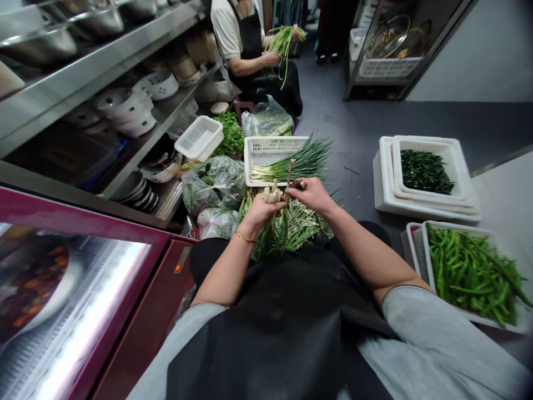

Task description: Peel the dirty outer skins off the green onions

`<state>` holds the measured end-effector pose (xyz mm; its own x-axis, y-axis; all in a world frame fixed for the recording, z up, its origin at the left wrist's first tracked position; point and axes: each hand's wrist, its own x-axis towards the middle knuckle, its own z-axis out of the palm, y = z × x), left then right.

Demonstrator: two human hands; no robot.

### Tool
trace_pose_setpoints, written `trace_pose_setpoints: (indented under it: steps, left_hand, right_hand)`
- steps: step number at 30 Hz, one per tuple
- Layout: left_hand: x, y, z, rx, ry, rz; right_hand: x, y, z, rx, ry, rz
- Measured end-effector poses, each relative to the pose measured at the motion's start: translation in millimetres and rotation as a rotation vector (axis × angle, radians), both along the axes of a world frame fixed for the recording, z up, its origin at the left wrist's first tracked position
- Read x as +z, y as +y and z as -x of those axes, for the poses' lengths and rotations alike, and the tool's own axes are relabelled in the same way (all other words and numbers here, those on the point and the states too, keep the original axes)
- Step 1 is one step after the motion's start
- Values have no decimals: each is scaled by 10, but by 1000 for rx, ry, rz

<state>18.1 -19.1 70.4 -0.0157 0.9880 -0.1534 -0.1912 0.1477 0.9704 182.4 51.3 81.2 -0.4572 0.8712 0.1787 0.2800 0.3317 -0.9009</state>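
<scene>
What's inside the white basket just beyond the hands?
Long green stalks, their pale ends inside the basket and their green tops spilling over its right side. The perforated back wall shows. Whatever lies under the stalks is covered and can't be seen.

A black apron (pixel 287 322) covers a pale grey top (pixel 408 361) with sleeves (pixel 441 322) ending near the elbows; a slim gold-coloured bracelet (pixel 245 238) circles the left wrist (pixel 250 228).
</scene>
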Motion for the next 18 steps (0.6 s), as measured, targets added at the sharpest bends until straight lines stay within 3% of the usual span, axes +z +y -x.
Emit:
trace_pose_setpoints:
  steps: [6,12,16,18]
  left_hand:
    - [-72,-54,-42,-47,-143,27]
    - [-92,-59,3,1,-109,22]
    - [-95,-75,32,-42,-121,60]
    - [-96,-86,40,-72,-133,77]
  right_hand:
    - [4,-52,-13,-65,167,241]
    - [30,-153,-41,83,-165,-77]
    - [48,-187,-66,181,-205,-106]
    - [42,-181,-70,143,-150,-77]
